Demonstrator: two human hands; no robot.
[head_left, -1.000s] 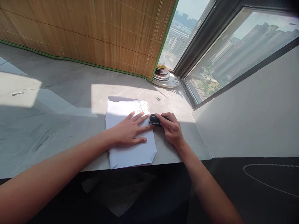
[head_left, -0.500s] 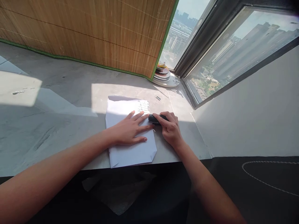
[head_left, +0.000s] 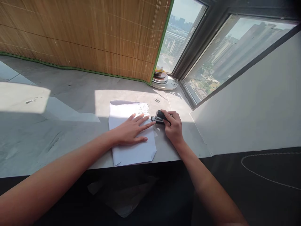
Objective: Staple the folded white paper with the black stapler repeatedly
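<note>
White folded paper [head_left: 134, 153] lies on the grey ledge, with handwriting near its upper right corner. My left hand [head_left: 131, 130] rests flat on it, fingers spread, one fingertip reaching past the right edge beside the stapler. In my right hand [head_left: 173, 125] is a black stapler [head_left: 160, 116], its jaws apart and its front end close to the paper's right edge. Whether the paper sits between the jaws I cannot tell.
Two small staple strips [head_left: 157, 101] lie beyond the stapler. A stack of round plates [head_left: 161, 78] stands in the corner by the window [head_left: 204, 78]. A bamboo blind [head_left: 82, 34] hangs along the back, and a white wall [head_left: 254, 103] rises at the right.
The stapler's top has lifted from its base, and my right hand has shifted slightly right with it. My left hand remains spread on the paper. The whole view has shifted a little.
</note>
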